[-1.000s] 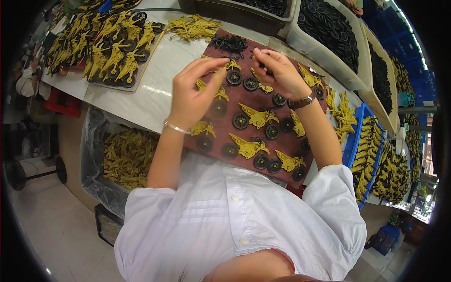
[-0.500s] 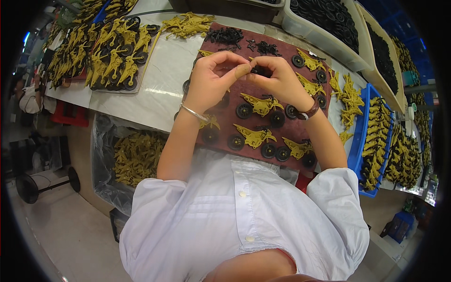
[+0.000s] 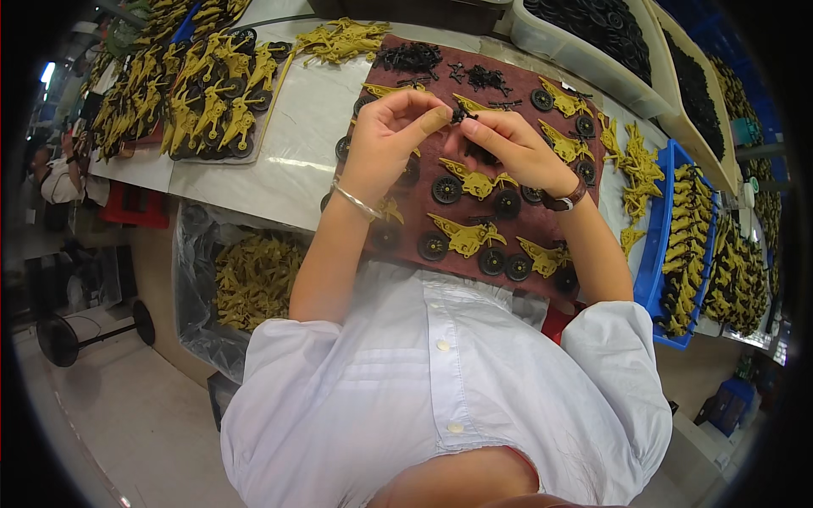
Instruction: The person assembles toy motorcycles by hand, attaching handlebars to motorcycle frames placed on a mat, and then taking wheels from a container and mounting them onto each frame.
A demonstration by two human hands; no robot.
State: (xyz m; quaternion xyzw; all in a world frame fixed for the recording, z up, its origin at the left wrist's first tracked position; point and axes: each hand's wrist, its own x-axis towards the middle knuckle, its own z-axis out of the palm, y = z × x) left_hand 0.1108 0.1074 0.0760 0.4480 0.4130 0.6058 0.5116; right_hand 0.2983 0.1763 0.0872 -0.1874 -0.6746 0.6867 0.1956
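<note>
Above a maroon mat my two hands meet fingertip to fingertip. A small black plastic part shows between them. My right hand pinches it with thumb and forefinger. More black shows below that hand, but I cannot tell whether it is held. My left hand is closed in a pinch against the part's left side; its fingertips hide what they grip. Around the hands, yellow toy motorbike bodies lie in rows with black wheels. Small heaps of black parts lie at the mat's far edge.
Loose yellow pieces lie at the back, others right of the mat. Finished-looking motorbikes crowd a board at left. Bins of black parts stand far right, near a blue tray. A plastic-lined container sits below the table's left edge.
The black part now shows between the fingertips, where the fingers mostly covered it before. My right thumb has shifted onto it. The whole view has moved slightly.
</note>
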